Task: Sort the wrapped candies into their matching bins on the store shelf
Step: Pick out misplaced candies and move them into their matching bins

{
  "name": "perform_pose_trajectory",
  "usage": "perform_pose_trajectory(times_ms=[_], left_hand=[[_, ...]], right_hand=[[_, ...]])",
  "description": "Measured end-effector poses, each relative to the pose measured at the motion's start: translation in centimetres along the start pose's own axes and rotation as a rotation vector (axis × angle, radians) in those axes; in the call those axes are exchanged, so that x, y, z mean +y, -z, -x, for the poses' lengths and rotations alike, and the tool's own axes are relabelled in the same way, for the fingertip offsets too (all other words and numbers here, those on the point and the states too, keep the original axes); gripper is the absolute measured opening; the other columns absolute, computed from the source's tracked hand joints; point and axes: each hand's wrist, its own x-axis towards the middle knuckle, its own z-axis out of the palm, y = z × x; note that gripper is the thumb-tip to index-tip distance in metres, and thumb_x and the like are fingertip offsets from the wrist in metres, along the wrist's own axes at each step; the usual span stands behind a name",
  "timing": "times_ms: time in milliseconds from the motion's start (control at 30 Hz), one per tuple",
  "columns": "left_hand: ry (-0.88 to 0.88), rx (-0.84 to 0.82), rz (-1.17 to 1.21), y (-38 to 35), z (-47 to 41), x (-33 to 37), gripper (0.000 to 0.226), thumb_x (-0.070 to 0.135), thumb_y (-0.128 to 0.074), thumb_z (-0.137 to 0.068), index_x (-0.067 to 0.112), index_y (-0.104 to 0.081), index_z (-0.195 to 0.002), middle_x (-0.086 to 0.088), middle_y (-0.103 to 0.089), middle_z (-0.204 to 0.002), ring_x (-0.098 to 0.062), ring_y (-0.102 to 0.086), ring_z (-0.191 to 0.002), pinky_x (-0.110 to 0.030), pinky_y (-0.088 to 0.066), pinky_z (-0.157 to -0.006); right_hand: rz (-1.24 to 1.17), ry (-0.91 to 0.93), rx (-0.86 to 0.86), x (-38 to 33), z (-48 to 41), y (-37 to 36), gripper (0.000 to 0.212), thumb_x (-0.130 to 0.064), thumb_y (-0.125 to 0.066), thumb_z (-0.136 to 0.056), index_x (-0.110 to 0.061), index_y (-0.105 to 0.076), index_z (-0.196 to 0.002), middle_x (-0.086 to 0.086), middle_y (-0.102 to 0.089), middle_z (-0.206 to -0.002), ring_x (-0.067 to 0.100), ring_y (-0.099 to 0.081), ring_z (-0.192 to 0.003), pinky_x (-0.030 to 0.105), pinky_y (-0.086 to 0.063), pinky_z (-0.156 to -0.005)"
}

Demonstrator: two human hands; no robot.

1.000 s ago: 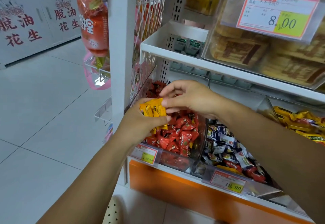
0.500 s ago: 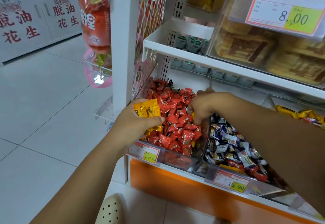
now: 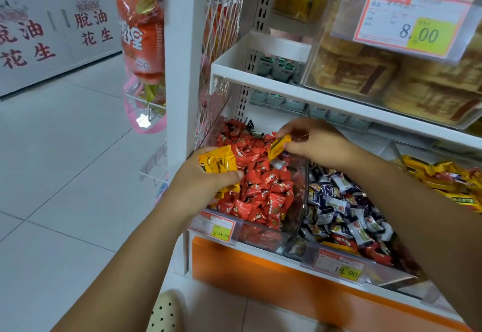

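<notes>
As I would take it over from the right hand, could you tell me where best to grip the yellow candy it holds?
Probably its free lower-left end, coming from the left. The yellow candy is a long bar, tilted, and the right hand pinches its upper-right end. The other end juts out over the red candies, clear of the fingers.

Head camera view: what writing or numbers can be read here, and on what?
"脱油花生": white panels, far left.
"8.00": top price tag on the clear pastry box.
"19.90": right price tag on the mixed-candy bin.
"¥ 2?.90": left price tag on the red-candy bin; second digit unclear.
"C": hanging orange bag; its larger characters are blurred.
Tags' small print and candy wrappers: too small to read.
</notes>
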Motion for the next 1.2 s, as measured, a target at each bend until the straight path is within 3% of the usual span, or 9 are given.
perform_pose_trajectory(times_ms=[100, 267, 400, 500, 667, 833, 900, 1033, 1200], left_hand=[[-0.012, -0.019, 0.028, -0.8, 0.2, 0.4, 0.048, 0.03, -0.08, -0.074, 0.033, -0.056, -0.116, 0.005, -0.071, -0.093, -0.01, -0.069, -0.079, -0.024, -0.045, -0.058], [-0.058, -0.1, 0.036, -4.4, 1.7, 1.9, 0.041, 0.03, -0.079, -0.075, 0.043, -0.054, -0.105, 0.008, -0.071, -0.095, -0.013, -0.069, -0.086, -0.022, -0.046, -0.055], [-0.115, -0.195, -0.025, -9.4, 3.5, 3.1, 0.037, 0.029, -0.076, -0.079, 0.038, -0.055, -0.109, 0.012, -0.07, -0.091, -0.006, -0.066, -0.079, -0.021, -0.049, -0.06], [-0.176, -0.271, -0.026, -14.5, 4.3, 3.7, 0.029, 0.022, -0.073, -0.082, 0.03, -0.057, -0.105, 0.008, -0.067, -0.086, -0.001, -0.063, -0.073, -0.017, -0.049, -0.062], [-0.277, -0.385, -0.146, -24.9, 3.4, 4.7, 0.034, 0.021, -0.077, -0.079, 0.029, -0.057, -0.106, 0.011, -0.068, -0.087, -0.003, -0.064, -0.079, -0.016, -0.048, -0.068], [-0.457, -0.402, -0.451, -35.2, 0.6, 6.1, 0.026, 0.034, -0.077, -0.075, 0.019, -0.066, -0.093, 0.008, -0.069, -0.08, -0.01, -0.064, -0.076, -0.02, -0.043, -0.06], [-0.504, -0.338, -0.701, -37.9, -0.4, 6.8, 0.033, 0.049, -0.07, -0.077, 0.022, -0.067, -0.095, 0.002, -0.07, -0.092, -0.017, -0.065, -0.087, -0.023, -0.045, -0.067], [-0.417, -0.48, -0.855, -40.4, -2.7, 7.5, 0.042, 0.051, -0.069, -0.08, 0.027, -0.066, -0.114, 0.0, -0.067, -0.112, -0.02, -0.062, -0.1, -0.031, -0.05, -0.085], [-0.399, -0.603, -0.926, -37.4, -3.1, 7.9, 0.052, 0.047, -0.068, -0.083, 0.024, -0.055, -0.128, 0.008, -0.058, -0.123, -0.018, -0.055, -0.112, -0.025, -0.043, -0.089]], right_hand=[[-0.365, -0.043, 0.071, -0.7, 3.0, 0.0, 0.018, -0.015, -0.064, -0.085, -0.031, -0.068, -0.09, 0.007, -0.07, -0.095, 0.025, -0.067, -0.086, 0.037, -0.053, -0.083], [-0.714, -0.12, 0.033, -1.0, 8.1, -0.8, 0.028, -0.002, -0.058, -0.092, -0.018, -0.058, -0.115, 0.014, -0.063, -0.105, 0.024, -0.071, -0.082, 0.035, -0.059, -0.071], [-0.943, -0.174, 0.263, 0.9, 11.9, -0.4, 0.027, -0.006, -0.06, -0.092, -0.014, -0.051, -0.116, 0.013, -0.059, -0.103, 0.025, -0.066, -0.083, 0.037, -0.06, -0.066], [-0.825, -0.181, 0.374, 3.2, 14.5, 1.5, 0.014, -0.012, -0.061, -0.092, -0.023, -0.057, -0.1, 0.005, -0.06, -0.095, 0.018, -0.064, -0.081, 0.035, -0.059, -0.07], [-0.678, -0.257, 0.598, 9.2, 18.9, 5.8, 0.021, -0.012, -0.053, -0.097, -0.03, -0.062, -0.091, -0.006, -0.063, -0.089, 0.01, -0.062, -0.079, 0.019, -0.053, -0.065], [-0.638, -0.389, 0.861, 15.2, 21.0, 9.8, 0.023, -0.007, -0.049, -0.097, -0.026, -0.062, -0.094, -0.004, -0.063, -0.09, 0.011, -0.061, -0.08, 0.025, -0.052, -0.074], [-0.591, -0.432, 0.907, 17.3, 20.7, 11.1, 0.023, -0.005, -0.049, -0.095, -0.024, -0.063, -0.094, -0.001, -0.065, -0.09, 0.019, -0.063, -0.087, 0.032, -0.051, -0.081], [-0.361, -0.564, 0.893, 20.6, 19.9, 12.2, 0.035, -0.002, -0.044, -0.094, -0.018, -0.066, -0.115, 0.002, -0.066, -0.113, 0.018, -0.059, -0.103, 0.029, -0.045, -0.093], [-0.28, -0.634, 0.972, 21.4, 20.0, 12.4, 0.042, 0.0, -0.04, -0.09, -0.025, -0.067, -0.109, 0.001, -0.067, -0.112, 0.019, -0.06, -0.088, 0.031, -0.05, -0.08]])
